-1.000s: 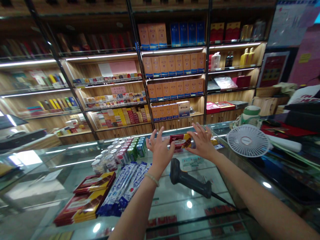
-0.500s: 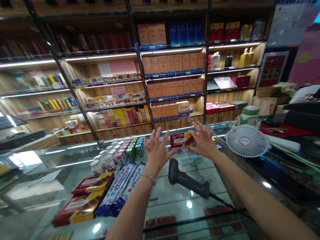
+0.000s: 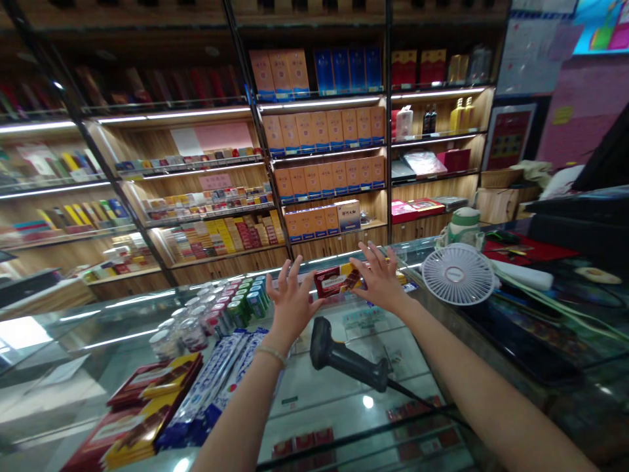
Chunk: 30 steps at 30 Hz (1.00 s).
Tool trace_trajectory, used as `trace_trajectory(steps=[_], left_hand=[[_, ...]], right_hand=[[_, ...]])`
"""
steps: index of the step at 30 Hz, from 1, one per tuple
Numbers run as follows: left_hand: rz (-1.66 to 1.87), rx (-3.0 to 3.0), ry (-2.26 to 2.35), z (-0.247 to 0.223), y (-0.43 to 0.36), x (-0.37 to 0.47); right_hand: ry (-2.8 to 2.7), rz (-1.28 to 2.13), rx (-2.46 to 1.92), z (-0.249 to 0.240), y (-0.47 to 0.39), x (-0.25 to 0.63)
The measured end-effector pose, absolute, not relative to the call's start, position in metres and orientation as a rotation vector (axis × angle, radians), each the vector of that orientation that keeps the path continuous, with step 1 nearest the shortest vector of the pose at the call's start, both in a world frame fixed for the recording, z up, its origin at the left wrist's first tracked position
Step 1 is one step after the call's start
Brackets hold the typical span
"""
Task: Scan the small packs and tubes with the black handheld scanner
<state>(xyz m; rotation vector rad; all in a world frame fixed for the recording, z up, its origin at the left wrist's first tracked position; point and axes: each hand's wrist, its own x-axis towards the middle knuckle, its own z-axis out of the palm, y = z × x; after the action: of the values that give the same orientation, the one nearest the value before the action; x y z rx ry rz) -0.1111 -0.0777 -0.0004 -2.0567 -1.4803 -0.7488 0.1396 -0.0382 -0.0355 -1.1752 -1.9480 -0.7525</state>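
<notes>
My right hand point(image 3: 381, 278) grips the right end of a red and yellow chocolate packet point(image 3: 330, 282) between thumb and fingers, above the far part of the glass counter. At the packet's left end is my left hand point(image 3: 291, 301), its fingers spread; whether they touch the packet I cannot tell. A dark handheld barcode scanner point(image 3: 346, 357) lies on the glass between my forearms, its cable trailing right. Left of my left forearm are long blue and white packets point(image 3: 206, 387) and stacked chocolate packets point(image 3: 142, 419) like the held one.
Several rows of small cans and tubs point(image 3: 211, 314) stand on the glass counter point(image 3: 314, 393) at left. On the right are a white fan point(image 3: 458, 275), a green-topped flask point(image 3: 464, 226) and cables. Shelves of boxes point(image 3: 319, 187) line the wall behind.
The whole view has shifted a little, so most things sit further left. Both hands keep nearly the same pose around the chocolate packet, which stays in my right hand.
</notes>
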Motion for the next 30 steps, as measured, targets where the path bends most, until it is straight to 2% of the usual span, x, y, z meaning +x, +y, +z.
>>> trace_trajectory(steps=[11,21,30], left_hand=[[-0.651,-2.185,-1.445,0.022,-0.041,-0.072],[-0.642,-2.369,-1.492,0.019,0.003,-0.025],[-0.488,-2.485,-1.525,0.011,0.038,0.005]], right_hand=[[-1.726,-0.739,-1.322,-0.019,-0.029,0.181],[-1.666,-0.676,-1.449,-0.023,-0.02,0.214],[-1.647,-0.681,-1.66,-0.036,-0.011,0.22]])
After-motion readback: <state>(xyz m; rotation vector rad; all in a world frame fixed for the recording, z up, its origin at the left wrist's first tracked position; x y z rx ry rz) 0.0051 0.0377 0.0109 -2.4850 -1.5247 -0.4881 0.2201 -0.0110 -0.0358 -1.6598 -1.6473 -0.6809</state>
